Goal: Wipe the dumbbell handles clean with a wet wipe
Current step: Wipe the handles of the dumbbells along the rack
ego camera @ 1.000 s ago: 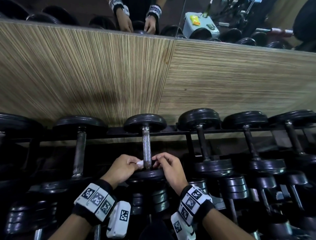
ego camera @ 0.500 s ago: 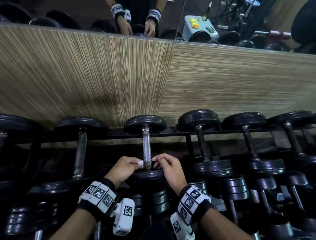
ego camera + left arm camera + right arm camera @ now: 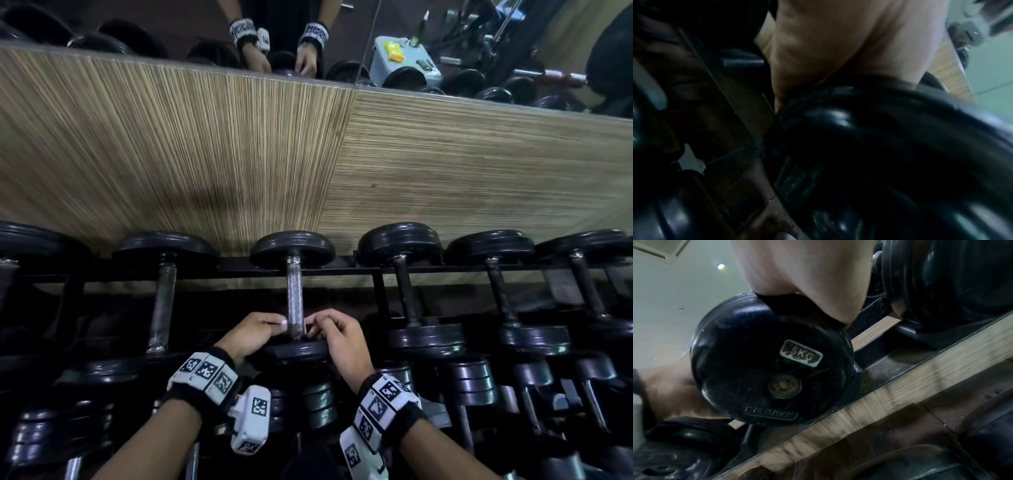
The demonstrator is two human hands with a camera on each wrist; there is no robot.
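A black dumbbell with a knurled steel handle (image 3: 294,294) lies on the rack, pointing away from me. My left hand (image 3: 274,325) and right hand (image 3: 313,323) sit on either side of the handle's near end, just above the near weight head (image 3: 298,349). A small white piece of wet wipe (image 3: 283,323) shows between the left fingertips and the handle. The right fingers curl in against the handle's other side, pinching there. The right wrist view shows my palm (image 3: 807,272) over the head marked 5KG (image 3: 768,361). In the blurred left wrist view, my palm (image 3: 838,40) is above the same head (image 3: 879,146).
Neighbouring dumbbells lie close on the left (image 3: 164,301) and right (image 3: 406,291) on the black rack rail (image 3: 239,274). More dumbbells fill the lower tier (image 3: 472,380). A wood-grain panel (image 3: 205,154) rises behind, with a mirror (image 3: 411,34) above it.
Both hands stay at the near end of the handle. The left wrist has rolled a little, and less of the white wipe shows beside the handle.
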